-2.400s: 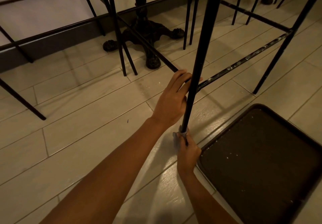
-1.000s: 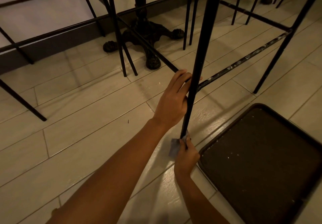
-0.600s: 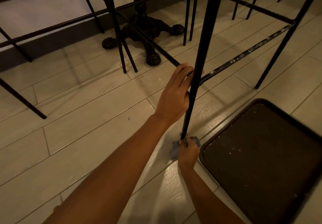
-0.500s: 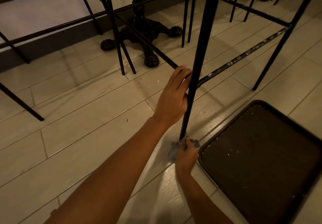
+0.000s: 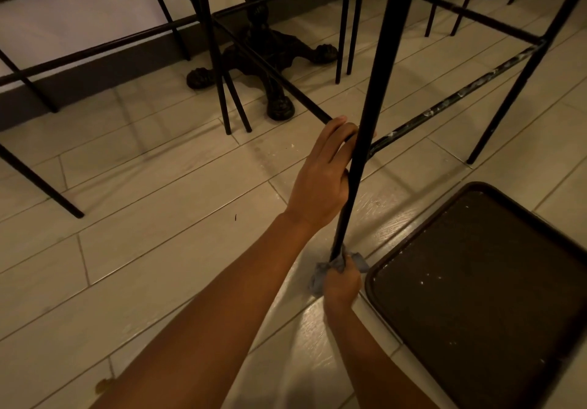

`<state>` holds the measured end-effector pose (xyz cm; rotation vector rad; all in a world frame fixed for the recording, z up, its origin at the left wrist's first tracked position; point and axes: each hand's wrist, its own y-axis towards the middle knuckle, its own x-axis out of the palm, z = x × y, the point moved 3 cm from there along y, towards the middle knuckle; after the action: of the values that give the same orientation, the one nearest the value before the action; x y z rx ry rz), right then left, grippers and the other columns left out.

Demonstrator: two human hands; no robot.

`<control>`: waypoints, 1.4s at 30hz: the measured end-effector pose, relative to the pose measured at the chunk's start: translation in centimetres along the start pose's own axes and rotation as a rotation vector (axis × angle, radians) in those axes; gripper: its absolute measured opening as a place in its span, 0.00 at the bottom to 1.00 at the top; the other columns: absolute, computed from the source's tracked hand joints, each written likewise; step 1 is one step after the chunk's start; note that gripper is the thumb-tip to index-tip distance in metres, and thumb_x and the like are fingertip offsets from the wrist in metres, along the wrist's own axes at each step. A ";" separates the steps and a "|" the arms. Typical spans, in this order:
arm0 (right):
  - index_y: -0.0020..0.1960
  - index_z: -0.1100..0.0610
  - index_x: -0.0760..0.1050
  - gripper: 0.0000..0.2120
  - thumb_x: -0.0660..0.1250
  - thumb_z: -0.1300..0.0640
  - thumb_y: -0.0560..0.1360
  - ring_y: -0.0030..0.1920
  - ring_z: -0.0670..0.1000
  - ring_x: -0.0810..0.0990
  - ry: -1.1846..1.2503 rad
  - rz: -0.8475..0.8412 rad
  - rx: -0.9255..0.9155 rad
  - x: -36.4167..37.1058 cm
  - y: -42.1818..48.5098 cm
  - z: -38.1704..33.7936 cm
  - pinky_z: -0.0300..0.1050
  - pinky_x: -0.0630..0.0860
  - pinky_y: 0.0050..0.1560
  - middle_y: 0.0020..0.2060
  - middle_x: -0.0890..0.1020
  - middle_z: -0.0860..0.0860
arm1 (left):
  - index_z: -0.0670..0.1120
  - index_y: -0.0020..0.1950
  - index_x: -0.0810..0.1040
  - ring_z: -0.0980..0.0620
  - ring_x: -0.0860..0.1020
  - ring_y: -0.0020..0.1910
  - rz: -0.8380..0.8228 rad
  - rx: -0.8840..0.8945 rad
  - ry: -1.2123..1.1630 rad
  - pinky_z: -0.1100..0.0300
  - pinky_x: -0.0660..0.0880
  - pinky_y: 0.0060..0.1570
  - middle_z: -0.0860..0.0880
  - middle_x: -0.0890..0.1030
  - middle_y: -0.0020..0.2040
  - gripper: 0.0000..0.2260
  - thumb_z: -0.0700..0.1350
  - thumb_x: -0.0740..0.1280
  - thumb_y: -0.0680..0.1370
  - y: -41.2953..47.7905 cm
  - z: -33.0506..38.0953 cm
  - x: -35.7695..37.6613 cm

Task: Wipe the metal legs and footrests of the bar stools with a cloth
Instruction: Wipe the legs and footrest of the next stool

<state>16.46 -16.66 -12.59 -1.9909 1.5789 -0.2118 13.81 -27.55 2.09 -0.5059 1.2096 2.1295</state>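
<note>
Cloth (image 5: pixel 320 276) now bunched at black leg (image 5: pixel 365 129) foot, right hand (image 5: pixel 343 284)

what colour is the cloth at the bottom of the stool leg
Greyish blue, in the head view: the cloth, bunched in the right hand.

Matt black metal, soft cloth, glossy tile

The stool leg (image 5: pixel 365 141) is thin black metal with a dull, smooth finish; its footrest bar (image 5: pixel 457 95) looks scuffed, flecked with pale marks. The cloth (image 5: pixel 319 276) is soft, crumpled grey-blue fabric. Floor tiles (image 5: pixel 152 218) show wood-grain texture with a sheen. The dark tray (image 5: pixel 476 294) is matt, speckled with white crumbs.
</note>
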 end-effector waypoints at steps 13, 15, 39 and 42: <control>0.61 0.62 0.73 0.14 0.58 0.65 0.77 0.58 0.62 0.76 -0.009 -0.005 0.016 0.5 0.1 -0.2 0.47 0.72 0.52 0.55 0.78 0.62 | 0.35 0.64 0.72 0.45 0.58 0.71 0.008 -0.003 0.009 0.65 0.50 0.73 0.38 0.71 0.65 0.17 0.34 0.59 0.76 0.0 0.0 0.1; 0.63 0.63 0.72 0.15 0.58 0.65 0.78 0.59 0.60 0.75 0.056 0.008 0.043 0.4 -0.1 -0.5 0.42 0.71 0.52 0.56 0.77 0.62 | 0.35 0.64 0.72 0.45 0.59 0.71 0.010 -0.002 0.015 0.65 0.51 0.73 0.38 0.71 0.65 0.16 0.33 0.60 0.76 0.0 0.0 0.1; 0.60 0.58 0.76 0.16 0.67 0.65 0.73 0.40 0.28 0.77 0.384 0.031 -0.475 -3.1 -5.6 -12.5 0.25 0.74 0.40 0.40 0.77 0.35 | 0.40 0.69 0.68 0.50 0.60 0.70 -0.172 -0.059 0.083 0.62 0.57 0.71 0.44 0.71 0.67 0.21 0.49 0.51 0.82 0.4 0.9 -1.6; 0.58 0.57 0.76 0.15 0.67 0.66 0.72 0.45 0.30 0.78 0.411 0.040 -0.543 -3.4 -6.3 -13.5 0.28 0.76 0.46 0.44 0.79 0.36 | 0.40 0.68 0.69 0.51 0.61 0.69 -0.164 -0.083 0.079 0.66 0.57 0.70 0.43 0.72 0.66 0.19 0.37 0.62 0.77 0.5 0.3 -1.6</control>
<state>14.51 -17.32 2.52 -2.4337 2.1070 -0.1996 14.64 -27.97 3.50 -0.7071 1.0857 2.0426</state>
